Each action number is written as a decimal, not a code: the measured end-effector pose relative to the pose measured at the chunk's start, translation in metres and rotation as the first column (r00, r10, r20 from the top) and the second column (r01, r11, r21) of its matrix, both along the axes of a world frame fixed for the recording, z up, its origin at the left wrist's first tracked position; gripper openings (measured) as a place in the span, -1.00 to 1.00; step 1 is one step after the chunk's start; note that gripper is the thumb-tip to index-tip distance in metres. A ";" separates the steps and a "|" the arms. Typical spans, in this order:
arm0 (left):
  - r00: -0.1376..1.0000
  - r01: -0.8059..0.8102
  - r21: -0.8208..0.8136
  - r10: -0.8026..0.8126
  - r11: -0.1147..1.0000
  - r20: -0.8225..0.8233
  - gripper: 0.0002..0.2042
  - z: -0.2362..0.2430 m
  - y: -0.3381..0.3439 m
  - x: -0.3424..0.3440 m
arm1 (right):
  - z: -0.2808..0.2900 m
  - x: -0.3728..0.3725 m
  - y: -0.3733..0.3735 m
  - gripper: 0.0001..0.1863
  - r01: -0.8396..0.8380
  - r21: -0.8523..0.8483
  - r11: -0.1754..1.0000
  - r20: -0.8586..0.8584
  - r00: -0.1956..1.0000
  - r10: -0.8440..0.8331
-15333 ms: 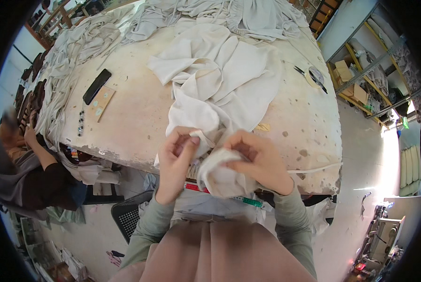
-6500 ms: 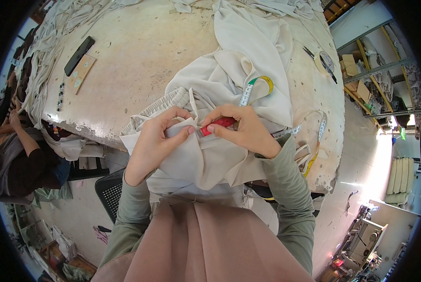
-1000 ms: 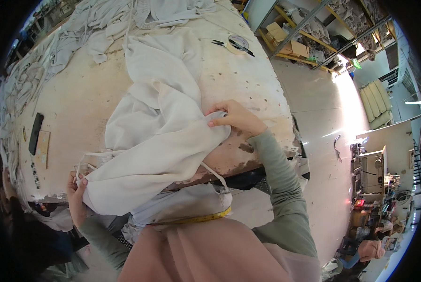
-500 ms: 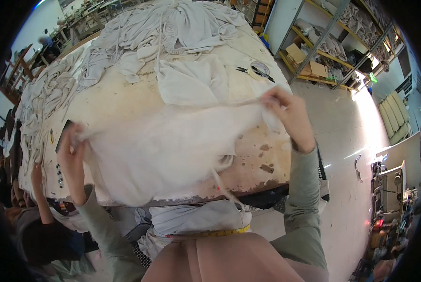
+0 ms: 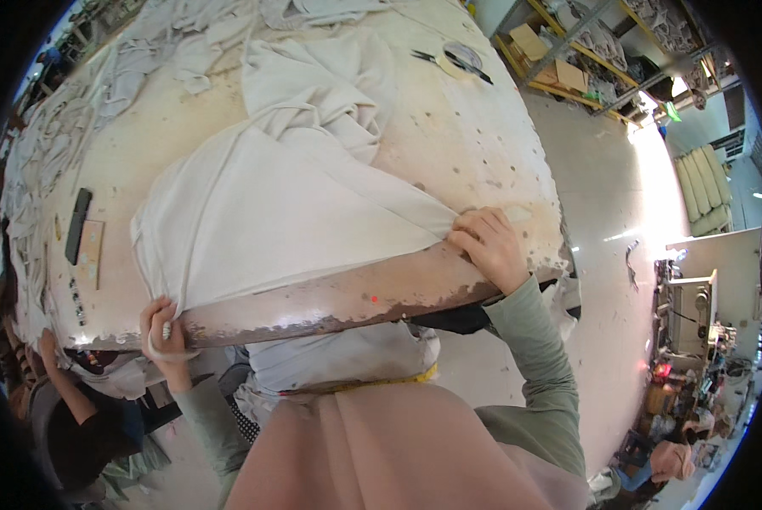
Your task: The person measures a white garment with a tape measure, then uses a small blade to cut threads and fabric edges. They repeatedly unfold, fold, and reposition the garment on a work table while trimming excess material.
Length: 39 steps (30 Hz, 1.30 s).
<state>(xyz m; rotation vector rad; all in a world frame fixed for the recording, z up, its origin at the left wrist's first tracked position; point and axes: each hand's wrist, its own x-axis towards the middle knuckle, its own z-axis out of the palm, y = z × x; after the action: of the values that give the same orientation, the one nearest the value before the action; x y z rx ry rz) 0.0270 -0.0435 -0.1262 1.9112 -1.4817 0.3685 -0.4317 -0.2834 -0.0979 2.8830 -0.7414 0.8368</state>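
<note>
An off-white cloth piece (image 5: 270,221), perhaps a garment, lies spread over the near part of the table. My right hand (image 5: 489,246) is closed on its right corner, close to the table's near right edge. At the near left edge, my left hand (image 5: 163,333) grips the lower left corner of the cloth. A pale cord (image 5: 201,229) runs down the cloth to that hand, and its thick end shows against the fingers. Bunched folds of the same colour (image 5: 330,110) lie at the cloth's far side.
Scissors (image 5: 461,64) lie by a tape roll (image 5: 454,68) at the far right of the worn table (image 5: 457,161). A dark bar-shaped object (image 5: 78,226) rests at left. More pale cloth (image 5: 49,153) is heaped along the left. Another person's hand (image 5: 48,350) is at the lower left.
The cloth, held up and blurred before, now lies on the table. Both hands have come down toward the near edge, the right one slightly leftward. My view has shifted nearer the table.
</note>
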 end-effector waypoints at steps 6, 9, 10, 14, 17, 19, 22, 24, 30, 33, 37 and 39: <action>0.950 -0.052 -0.018 0.044 0.998 -0.309 -0.79 -0.019 0.022 -0.003 | 0.006 -0.029 0.005 -0.86 0.198 0.084 0.977 0.011 0.980 -0.200; 0.945 0.003 -0.011 -0.006 1.000 -0.326 -0.79 -0.022 0.020 0.003 | 0.011 -0.022 0.015 -0.90 0.360 0.265 0.895 0.138 0.904 -0.404; 0.950 0.006 -0.014 -0.010 1.000 -0.311 -0.79 -0.023 0.020 0.005 | 0.011 -0.016 0.020 -0.93 0.351 0.415 0.840 0.198 0.866 -0.460; 0.932 0.046 -0.022 -0.051 0.999 -0.360 -0.77 -0.027 0.023 0.011 | 0.007 0.009 0.039 -0.93 0.226 0.708 0.669 0.208 0.839 -0.503; 0.921 0.044 -0.003 -0.042 0.999 -0.387 -0.79 -0.028 0.024 0.013 | 0.001 0.029 0.047 -0.84 0.305 0.507 0.806 0.178 0.878 -0.444; 0.918 0.025 -0.021 -0.031 0.999 -0.395 -0.79 -0.029 0.022 0.012 | -0.002 0.041 0.052 -0.80 0.358 0.423 0.832 0.144 0.880 -0.452; 0.924 0.037 0.015 -0.028 0.999 -0.381 -0.81 -0.025 0.022 0.011 | -0.005 0.052 0.057 -0.78 0.359 0.440 0.823 0.141 0.878 -0.458; 0.918 0.113 0.138 -0.050 0.984 -0.394 -0.80 -0.015 0.027 0.017 | -0.006 0.054 0.060 -0.79 0.330 0.529 0.782 0.145 0.873 -0.467; 0.962 0.270 0.652 -0.171 0.708 -0.212 -0.77 0.093 0.064 0.070 | 0.005 0.055 0.060 -0.83 0.012 0.848 0.531 0.341 0.754 -0.562; 0.964 -0.154 0.460 0.236 0.875 -0.125 -0.82 0.128 0.033 0.051 | 0.021 0.063 0.057 -0.85 -0.208 0.923 0.325 0.370 0.715 -0.594; 0.927 0.216 0.177 -0.144 0.960 -0.346 -0.89 0.134 -0.053 -0.059 | 0.045 0.085 0.054 -0.89 -0.398 0.889 0.224 0.445 0.642 -0.624; 0.727 0.521 0.045 -0.416 0.852 -0.547 -0.81 0.135 -0.095 -0.111 | 0.054 0.095 0.052 -0.91 -0.406 0.866 0.293 0.499 0.657 -0.566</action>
<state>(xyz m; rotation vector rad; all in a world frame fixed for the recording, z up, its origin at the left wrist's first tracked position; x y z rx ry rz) -0.0835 -0.1390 0.0085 1.5102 -1.5824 -0.5208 -0.3365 -0.2317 -0.0435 3.0363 -2.2160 2.4222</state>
